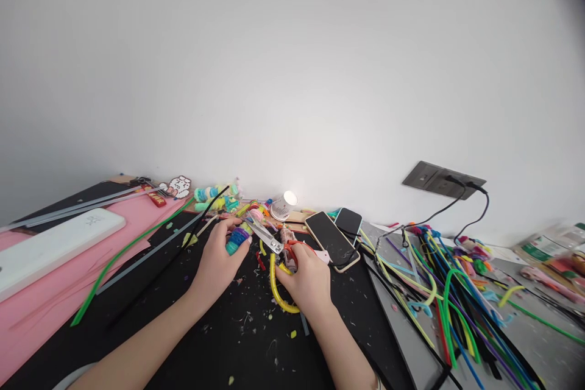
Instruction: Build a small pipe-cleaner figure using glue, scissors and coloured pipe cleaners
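My left hand (218, 262) is closed round a small fuzzy roll of blue, purple and teal pipe cleaner (237, 239) above the black mat (219, 341). My right hand (308, 280) grips the red handles of a pair of scissors (269, 239), whose silver blades point up and left toward the roll. A bent yellow pipe cleaner (275, 289) curves under my right hand, touching its fingers. Small coloured snippets lie scattered on the mat around both hands.
Two phones (336, 234) lie just beyond my right hand. A heap of coloured pipe cleaners (448, 298) covers the grey board at right. Pink paper (55, 292), a white case (50, 247) and a long green pipe cleaner (123, 256) lie at left. A wall socket (441, 180) with cable is behind.
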The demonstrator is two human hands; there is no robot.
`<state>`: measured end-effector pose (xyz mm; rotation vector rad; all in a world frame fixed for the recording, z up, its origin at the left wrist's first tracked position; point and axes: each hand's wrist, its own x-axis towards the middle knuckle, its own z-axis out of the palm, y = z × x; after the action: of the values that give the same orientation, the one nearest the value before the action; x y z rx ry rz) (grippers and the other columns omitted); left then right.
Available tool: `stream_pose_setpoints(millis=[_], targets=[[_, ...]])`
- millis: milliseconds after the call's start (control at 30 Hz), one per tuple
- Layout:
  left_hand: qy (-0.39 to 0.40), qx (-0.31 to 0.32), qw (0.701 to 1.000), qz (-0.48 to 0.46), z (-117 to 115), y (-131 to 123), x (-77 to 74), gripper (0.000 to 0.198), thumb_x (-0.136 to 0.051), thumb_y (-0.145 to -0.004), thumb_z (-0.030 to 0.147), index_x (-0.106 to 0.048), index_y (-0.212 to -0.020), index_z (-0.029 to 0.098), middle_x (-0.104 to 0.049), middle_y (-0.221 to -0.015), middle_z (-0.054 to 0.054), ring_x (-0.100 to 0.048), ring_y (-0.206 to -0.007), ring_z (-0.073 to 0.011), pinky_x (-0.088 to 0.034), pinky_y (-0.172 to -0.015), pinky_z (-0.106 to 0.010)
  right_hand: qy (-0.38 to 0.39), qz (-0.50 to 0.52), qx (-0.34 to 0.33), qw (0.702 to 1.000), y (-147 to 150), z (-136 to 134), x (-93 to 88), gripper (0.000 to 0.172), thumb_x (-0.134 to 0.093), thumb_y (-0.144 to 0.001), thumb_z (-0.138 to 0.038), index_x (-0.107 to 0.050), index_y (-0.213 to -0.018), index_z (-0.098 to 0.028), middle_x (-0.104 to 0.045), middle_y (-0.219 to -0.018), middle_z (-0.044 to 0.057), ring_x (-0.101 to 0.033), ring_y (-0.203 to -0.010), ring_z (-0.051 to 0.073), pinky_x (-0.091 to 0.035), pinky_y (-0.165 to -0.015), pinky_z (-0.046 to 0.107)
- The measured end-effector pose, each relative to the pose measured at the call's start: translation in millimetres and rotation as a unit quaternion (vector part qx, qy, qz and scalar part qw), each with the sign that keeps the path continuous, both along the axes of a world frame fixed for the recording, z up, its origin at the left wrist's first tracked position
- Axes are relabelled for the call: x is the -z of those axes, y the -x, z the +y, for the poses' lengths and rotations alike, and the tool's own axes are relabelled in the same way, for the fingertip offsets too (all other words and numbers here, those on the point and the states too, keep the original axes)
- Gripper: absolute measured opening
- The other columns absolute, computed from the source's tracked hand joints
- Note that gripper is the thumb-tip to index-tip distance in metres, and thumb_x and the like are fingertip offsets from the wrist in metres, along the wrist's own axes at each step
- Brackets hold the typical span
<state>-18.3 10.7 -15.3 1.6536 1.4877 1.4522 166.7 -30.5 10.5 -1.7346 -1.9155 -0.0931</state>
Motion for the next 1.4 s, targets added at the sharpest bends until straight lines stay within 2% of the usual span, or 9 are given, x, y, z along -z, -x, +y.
stream_pose_setpoints(millis=[700, 900, 967, 1067, 1200, 1267, 1400], targets=[[0.005, 0.005, 1.000, 0.000, -1.0, -0.4, -1.4, 0.034, -0.056, -0.079, 0.038, -0.051, -0.108, 0.022, -0.056, -0.119, -0.010, -0.052, -0.116, -0.0301, -0.045, -0.096, -0.048, 0.005, -0.004, 0.007, 1.000, -2.8, 2.1, 2.2, 0.005, -0.062, -0.072, -0.023, -0.060, -0.075, -0.020, -0.067, -0.076, 0.000, -0.061, -0.067, 0.015, -0.027, -0.053, 0.024], [0.009, 0.008, 1.000, -0.002, -2.6, 0.1, -3.2, 0.033, -0.055, -0.081, 0.037, -0.050, -0.110, 0.023, -0.055, -0.119, -0.009, -0.051, -0.117, -0.0300, -0.045, -0.095, -0.047, -0.016, 0.043, -0.010, 0.999, -6.3, 1.0, 3.6, 0.017, -0.056, -0.078, -0.027, -0.055, -0.093, -0.019, -0.065, -0.089, 0.004, -0.063, -0.082, 0.021, -0.037, -0.062, 0.025], [0.008, 0.012, 1.000, -0.008, -2.9, 0.0, -3.7, 0.033, -0.055, -0.081, 0.036, -0.049, -0.111, 0.024, -0.054, -0.120, -0.009, -0.051, -0.117, -0.0296, -0.045, -0.095, -0.047, -0.006, 0.058, -0.020, 0.998, -6.5, -0.4, 2.3, 0.021, -0.054, -0.079, -0.028, -0.051, -0.098, -0.018, -0.063, -0.092, 0.006, -0.062, -0.082, 0.022, -0.039, -0.062, 0.026], [0.008, 0.017, 1.000, -0.018, -3.0, -0.1, -4.1, 0.032, -0.054, -0.082, 0.035, -0.049, -0.111, 0.024, -0.054, -0.121, -0.009, -0.051, -0.118, -0.0293, -0.045, -0.095, -0.047, 0.006, 0.068, -0.028, 0.997, -6.2, -1.8, 0.1, 0.020, -0.053, -0.080, -0.029, -0.048, -0.097, -0.018, -0.061, -0.091, 0.006, -0.060, -0.077, 0.021, -0.041, -0.061, 0.026], [0.000, 0.022, 0.999, -0.035, -3.2, -0.4, -4.6, 0.029, -0.053, -0.083, 0.034, -0.050, -0.110, 0.024, -0.055, -0.120, -0.009, -0.051, -0.119, -0.0286, -0.044, -0.097, -0.046, -0.002, 0.047, -0.038, 0.998, -5.0, -2.0, -2.0, 0.018, -0.054, -0.079, -0.028, -0.052, -0.094, -0.019, -0.062, -0.088, 0.005, -0.060, -0.079, 0.021, -0.040, -0.062, 0.026], [0.000, 0.027, 0.999, -0.045, -4.0, -0.7, -5.0, 0.030, -0.054, -0.083, 0.034, -0.051, -0.111, 0.024, -0.055, -0.120, -0.009, -0.052, -0.118, -0.0288, -0.046, -0.094, -0.045, -0.006, 0.036, -0.043, 0.998, -4.1, -1.8, -2.5, 0.019, -0.057, -0.077, -0.028, -0.055, -0.093, -0.019, -0.064, -0.088, 0.004, -0.062, -0.081, 0.021, -0.040, -0.063, 0.026], [0.024, 0.039, 0.997, -0.065, -5.7, -1.2, -6.0, 0.032, -0.056, -0.083, 0.038, -0.050, -0.112, 0.024, -0.055, -0.118, -0.010, -0.056, -0.111, -0.0289, -0.053, -0.077, -0.039, -0.009, 0.023, -0.040, 0.999, -2.6, -1.5, -2.4, 0.019, -0.061, -0.074, -0.029, -0.059, -0.089, -0.019, -0.067, -0.084, 0.003, -0.063, -0.079, 0.020, -0.038, -0.061, 0.025]])
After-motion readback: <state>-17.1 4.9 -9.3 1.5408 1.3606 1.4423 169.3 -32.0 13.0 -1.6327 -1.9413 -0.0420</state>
